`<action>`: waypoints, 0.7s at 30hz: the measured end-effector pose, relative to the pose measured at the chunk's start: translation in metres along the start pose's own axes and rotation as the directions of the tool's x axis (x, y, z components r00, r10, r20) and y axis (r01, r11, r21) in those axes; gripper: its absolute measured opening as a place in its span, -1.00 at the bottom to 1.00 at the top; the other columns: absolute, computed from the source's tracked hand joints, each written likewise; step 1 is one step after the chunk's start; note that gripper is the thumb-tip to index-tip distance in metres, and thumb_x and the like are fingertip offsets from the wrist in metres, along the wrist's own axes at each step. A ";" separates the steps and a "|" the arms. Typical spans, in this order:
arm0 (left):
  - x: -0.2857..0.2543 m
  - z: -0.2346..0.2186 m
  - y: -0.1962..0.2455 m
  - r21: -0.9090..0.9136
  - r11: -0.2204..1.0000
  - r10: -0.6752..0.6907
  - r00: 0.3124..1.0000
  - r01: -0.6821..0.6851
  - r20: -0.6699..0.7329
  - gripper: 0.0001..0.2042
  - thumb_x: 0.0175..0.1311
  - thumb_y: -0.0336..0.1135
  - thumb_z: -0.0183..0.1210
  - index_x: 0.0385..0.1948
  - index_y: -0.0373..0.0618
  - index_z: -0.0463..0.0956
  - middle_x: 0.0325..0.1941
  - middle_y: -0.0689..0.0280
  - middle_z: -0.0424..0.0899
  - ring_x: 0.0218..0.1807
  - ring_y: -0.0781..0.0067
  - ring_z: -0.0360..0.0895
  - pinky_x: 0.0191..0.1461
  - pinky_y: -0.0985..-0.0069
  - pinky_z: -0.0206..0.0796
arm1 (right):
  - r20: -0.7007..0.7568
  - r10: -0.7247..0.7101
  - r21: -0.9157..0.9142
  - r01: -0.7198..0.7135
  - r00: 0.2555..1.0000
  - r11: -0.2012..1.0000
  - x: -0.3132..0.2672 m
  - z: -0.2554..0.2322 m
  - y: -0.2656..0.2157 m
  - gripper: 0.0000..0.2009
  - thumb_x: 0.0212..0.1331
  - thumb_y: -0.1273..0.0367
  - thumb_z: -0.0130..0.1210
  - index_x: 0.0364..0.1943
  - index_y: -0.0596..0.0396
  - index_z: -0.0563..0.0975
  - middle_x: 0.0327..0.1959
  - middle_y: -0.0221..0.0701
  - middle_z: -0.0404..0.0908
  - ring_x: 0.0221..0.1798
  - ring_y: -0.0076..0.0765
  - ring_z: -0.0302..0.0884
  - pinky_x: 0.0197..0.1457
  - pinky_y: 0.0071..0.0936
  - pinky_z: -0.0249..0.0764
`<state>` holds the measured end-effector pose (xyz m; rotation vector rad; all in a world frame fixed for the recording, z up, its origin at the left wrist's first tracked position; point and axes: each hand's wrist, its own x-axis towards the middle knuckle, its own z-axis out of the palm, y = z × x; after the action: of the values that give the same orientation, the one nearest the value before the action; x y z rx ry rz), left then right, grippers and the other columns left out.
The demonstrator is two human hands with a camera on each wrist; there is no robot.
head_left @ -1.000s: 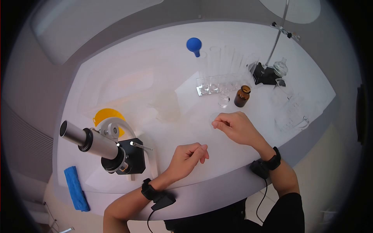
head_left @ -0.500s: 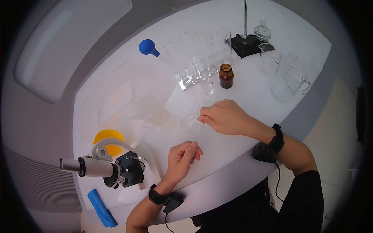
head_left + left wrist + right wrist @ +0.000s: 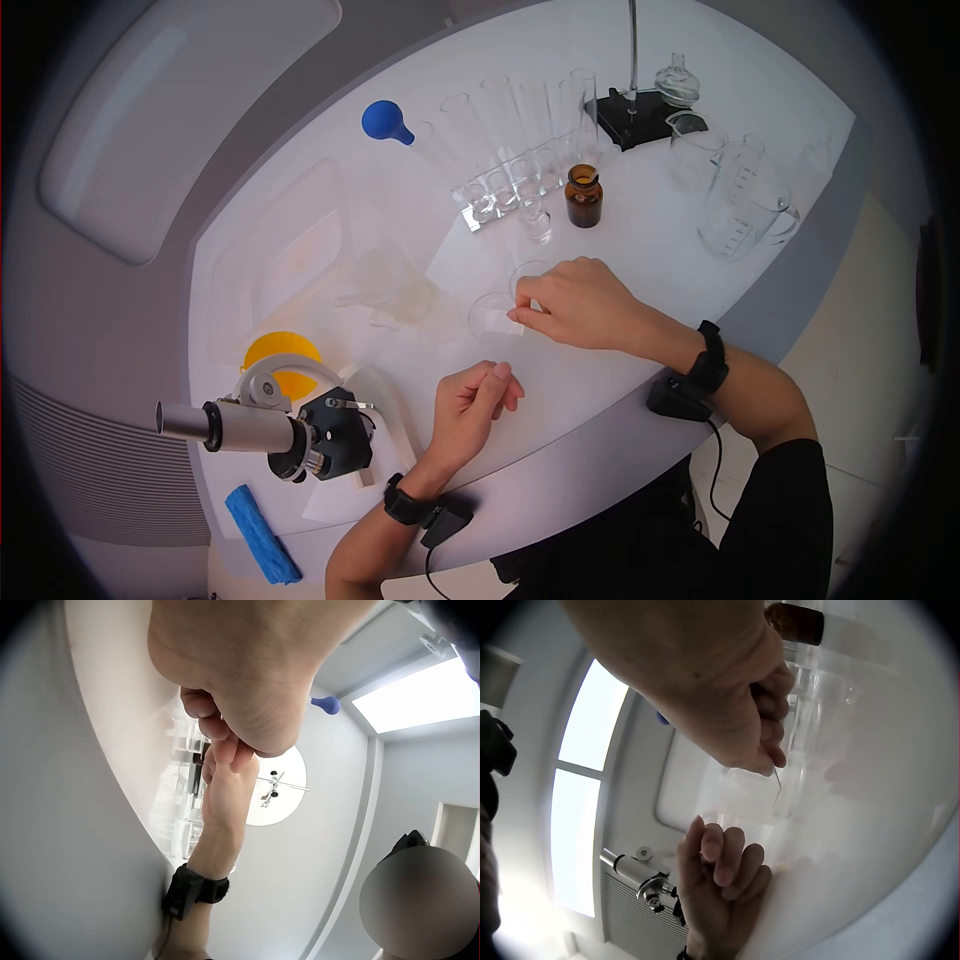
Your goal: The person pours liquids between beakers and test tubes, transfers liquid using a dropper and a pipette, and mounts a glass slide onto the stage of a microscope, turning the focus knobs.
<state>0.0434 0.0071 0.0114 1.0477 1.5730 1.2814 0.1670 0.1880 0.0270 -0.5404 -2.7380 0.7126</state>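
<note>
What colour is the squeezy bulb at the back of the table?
The bulb is blue, clearest in the head view.

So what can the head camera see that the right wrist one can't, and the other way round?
Only the head view shows the blue cloth, the black stand base and the glass jug with a handle.

Only the right wrist view shows the two bright light panels.

Both show the microscope, the brown bottle, the left hand and the right hand. The right hand pinches a thin thing, easiest to spot in the right wrist view.
</note>
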 end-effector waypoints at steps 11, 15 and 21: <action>0.000 -0.001 -0.001 0.003 1.000 0.007 1.000 -0.007 -0.007 -0.62 0.47 -0.17 -0.01 -0.52 -0.19 0.58 -0.63 0.43 0.52 -0.60 0.73 0.26 -0.52 0.68 0.08 | -0.055 0.066 -0.051 -0.068 0.996 0.996 0.000 -0.033 0.000 -0.75 0.19 0.13 0.16 -0.35 0.01 0.60 -0.61 -0.29 0.61 -0.46 -0.13 0.62 -0.38 -0.23 0.44; 0.000 -0.001 -0.002 -0.002 1.000 0.007 1.000 -0.007 0.004 -0.62 0.47 -0.17 -0.01 -0.52 -0.20 0.58 -0.64 0.43 0.53 -0.60 0.73 0.26 -0.52 0.67 0.08 | 0.021 0.217 -0.139 -0.212 0.976 0.967 -0.002 -0.054 0.017 -0.70 0.16 0.06 0.18 -0.35 0.00 0.60 -0.62 -0.34 0.60 -0.46 -0.18 0.62 -0.36 -0.29 0.45; 0.001 -0.001 -0.002 0.000 1.000 0.011 1.000 -0.011 0.005 -0.63 0.47 -0.19 -0.01 -0.52 -0.21 0.59 -0.64 0.43 0.52 -0.60 0.73 0.25 -0.52 0.67 0.07 | 0.090 0.252 -0.172 -0.234 0.964 0.957 -0.001 -0.054 0.033 -0.51 0.00 -0.13 0.25 -0.25 0.00 0.62 -0.56 -0.32 0.62 -0.37 -0.17 0.64 -0.29 -0.30 0.48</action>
<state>0.0421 0.0071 0.0099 1.0605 1.5650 1.2852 0.1954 0.2363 0.0555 -0.9137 -2.8800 0.5942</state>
